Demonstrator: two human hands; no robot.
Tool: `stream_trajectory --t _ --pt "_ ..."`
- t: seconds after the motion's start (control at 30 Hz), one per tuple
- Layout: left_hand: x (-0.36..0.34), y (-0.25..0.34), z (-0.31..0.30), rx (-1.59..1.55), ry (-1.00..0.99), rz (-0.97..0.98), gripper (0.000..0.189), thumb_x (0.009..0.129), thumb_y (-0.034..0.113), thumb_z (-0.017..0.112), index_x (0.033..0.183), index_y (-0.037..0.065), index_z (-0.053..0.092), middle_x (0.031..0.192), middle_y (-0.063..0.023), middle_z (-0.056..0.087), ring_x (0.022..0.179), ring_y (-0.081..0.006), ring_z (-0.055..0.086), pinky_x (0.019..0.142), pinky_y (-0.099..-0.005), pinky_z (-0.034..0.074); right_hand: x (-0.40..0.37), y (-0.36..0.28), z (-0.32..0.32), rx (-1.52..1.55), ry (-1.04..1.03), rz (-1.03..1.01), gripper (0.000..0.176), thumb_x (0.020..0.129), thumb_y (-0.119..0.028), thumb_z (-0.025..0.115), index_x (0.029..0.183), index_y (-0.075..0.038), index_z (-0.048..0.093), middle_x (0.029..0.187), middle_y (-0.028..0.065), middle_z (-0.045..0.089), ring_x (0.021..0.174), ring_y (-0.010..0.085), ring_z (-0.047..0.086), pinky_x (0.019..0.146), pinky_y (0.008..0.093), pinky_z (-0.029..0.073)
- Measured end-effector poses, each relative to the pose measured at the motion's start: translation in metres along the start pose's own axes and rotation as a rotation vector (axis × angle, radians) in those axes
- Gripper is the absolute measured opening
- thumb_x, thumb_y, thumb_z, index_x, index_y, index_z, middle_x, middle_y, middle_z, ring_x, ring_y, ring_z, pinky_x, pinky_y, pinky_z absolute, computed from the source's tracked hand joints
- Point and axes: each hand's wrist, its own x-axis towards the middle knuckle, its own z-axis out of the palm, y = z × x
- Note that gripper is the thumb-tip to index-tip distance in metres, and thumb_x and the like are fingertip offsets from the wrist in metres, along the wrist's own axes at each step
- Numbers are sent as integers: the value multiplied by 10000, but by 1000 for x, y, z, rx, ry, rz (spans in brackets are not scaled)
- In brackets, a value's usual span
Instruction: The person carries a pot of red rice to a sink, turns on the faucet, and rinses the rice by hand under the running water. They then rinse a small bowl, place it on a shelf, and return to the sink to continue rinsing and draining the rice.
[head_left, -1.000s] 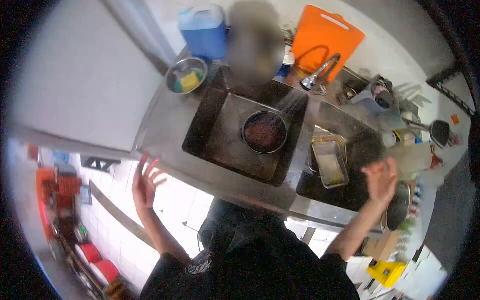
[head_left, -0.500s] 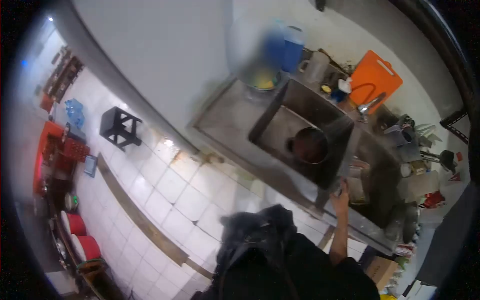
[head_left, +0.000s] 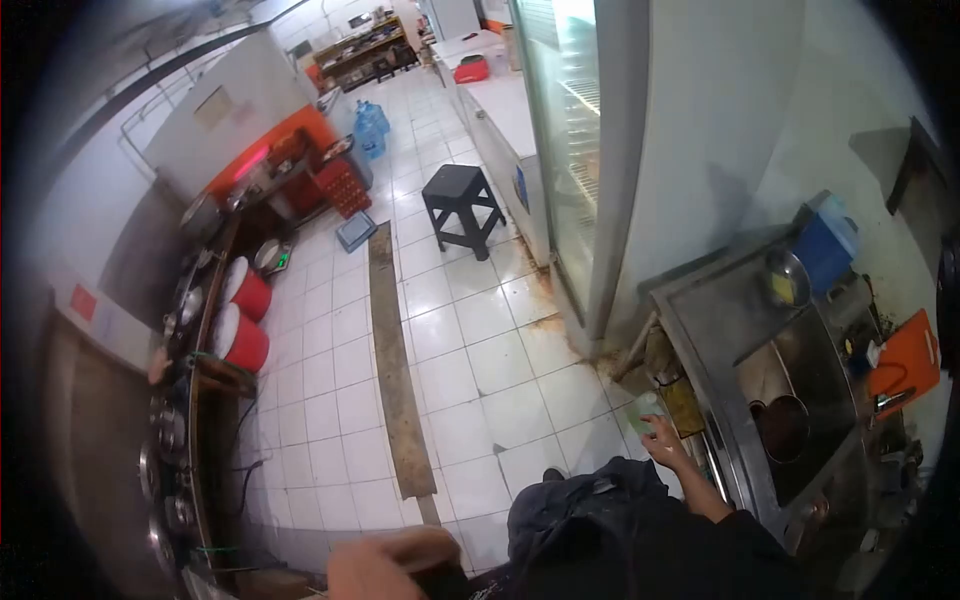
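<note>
My right hand (head_left: 664, 443) hangs beside the front edge of the steel sink counter (head_left: 712, 400), fingers loosely bent and apart. Its fingertips overlap a pale green translucent thing (head_left: 646, 408) low by the counter, and no grip on it shows. My left hand (head_left: 395, 562) is a blurred shape at the bottom edge, in front of my dark clothing, with its fingers smeared. In the sink basin (head_left: 815, 350) sits a round reddish-brown pot (head_left: 781, 428). A clear bowl with something yellow (head_left: 787, 280) stands on the counter's far end.
A black stool (head_left: 462, 205) stands on the white tiled floor near a glass-door fridge (head_left: 570, 150). Red-sided tubs (head_left: 245, 340) and metal pans line the left. An orange cutting board (head_left: 905, 365) and a blue container (head_left: 828, 245) are behind the sink.
My view has swung left and up from the sink toward the long room. My right hand has left the sink's front rim, and my left hand has come into view at the bottom.
</note>
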Motion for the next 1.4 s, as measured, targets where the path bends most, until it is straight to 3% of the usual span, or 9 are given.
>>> stream_trajectory --t 0.1,0.43,0.6,0.83,0.97,1.1,1.2,1.3,1.4 --pt "21 16 6 -53 -90 -182 311 949 253 462 722 92 601 624 -6 514 528 -145 518 461 -297 434 20 -3 19 -93 -126 -88 471 859 -176 563 1310 -85 463 1226 183 472 967 319 595 868 409 477" --pt "15 -17 -13 -77 -57 -78 303 946 244 464 712 99 590 619 -3 507 529 -140 514 463 -291 430 14 76 1 -169 -344 185 464 824 -185 616 1254 -42 517 1095 191 648 995 314 634 878 379 481" --pt "15 -36 -18 -77 -6 -27 299 944 239 465 707 102 585 617 -2 504 530 -137 512 464 -288 428 10 108 -16 -128 -299 385 453 826 -213 645 1233 -41 544 1031 171 666 923 245 652 790 373 517" --pt "13 -91 -28 -194 55 191 295 942 233 466 701 106 578 613 0 500 531 -133 509 465 -284 425 -1 120 -13 -135 -29 191 401 806 -199 608 1178 -51 577 856 153 685 773 237 670 671 388 526" --pt "16 -125 -29 -281 69 279 292 941 229 467 697 108 574 612 1 497 531 -131 507 466 -282 423 -35 85 -18 14 8 389 403 826 -227 602 1199 -78 563 1136 190 622 1043 368 591 903 423 468" --pt "15 -134 -33 -303 88 316 290 939 225 468 693 111 570 610 2 494 532 -129 505 467 -280 422 -82 142 24 -97 85 426 419 853 -331 587 1205 -104 572 1139 166 633 1039 368 592 915 419 468" --pt "10 -122 -33 -269 81 331 289 938 223 468 690 113 567 608 3 492 532 -127 504 467 -278 421 -132 302 112 -199 311 98 392 867 -266 620 1207 -79 563 941 187 654 867 242 649 756 359 517" --pt "-2 -105 -26 -216 96 343 288 938 220 469 687 115 564 607 4 490 533 -126 502 468 -276 419 -213 241 88 -206 -12 579 334 892 -190 601 1201 -66 569 968 166 663 737 212 648 672 334 532" --pt "0 -111 -37 -173 141 331 286 937 217 469 685 116 561 605 5 488 533 -124 501 469 -275 418 -234 231 65 -14 -48 614 317 901 -164 593 1200 -59 570 980 162 665 695 202 650 644 327 537"
